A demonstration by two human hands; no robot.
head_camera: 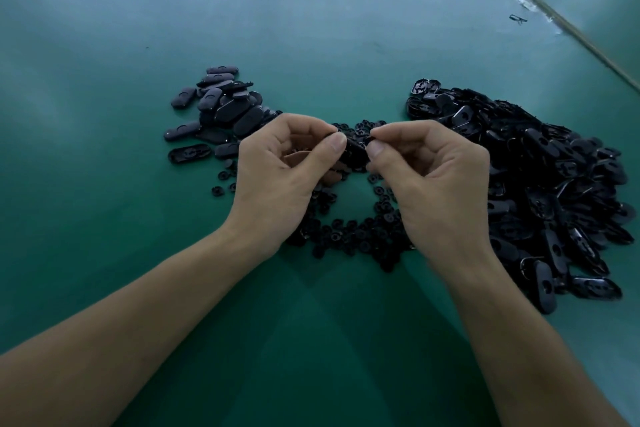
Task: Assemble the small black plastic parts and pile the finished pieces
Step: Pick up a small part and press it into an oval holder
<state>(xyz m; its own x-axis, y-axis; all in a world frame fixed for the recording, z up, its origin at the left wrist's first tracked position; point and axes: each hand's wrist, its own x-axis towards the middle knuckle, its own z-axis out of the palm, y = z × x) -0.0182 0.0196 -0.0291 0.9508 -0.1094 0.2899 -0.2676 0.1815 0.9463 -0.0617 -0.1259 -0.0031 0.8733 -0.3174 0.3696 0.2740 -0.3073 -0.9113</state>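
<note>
Left hand and right hand are both pinching one black part, its long axis running between them; finished pile is lying nearer the left hand.

I'm not seeing any readable text, labels or numbers here. The black piece I'm pinching between my left hand and right hand isn't showing any lettering. That dark squiggle on the green table might be writing, but it's looking too small to read.
</note>
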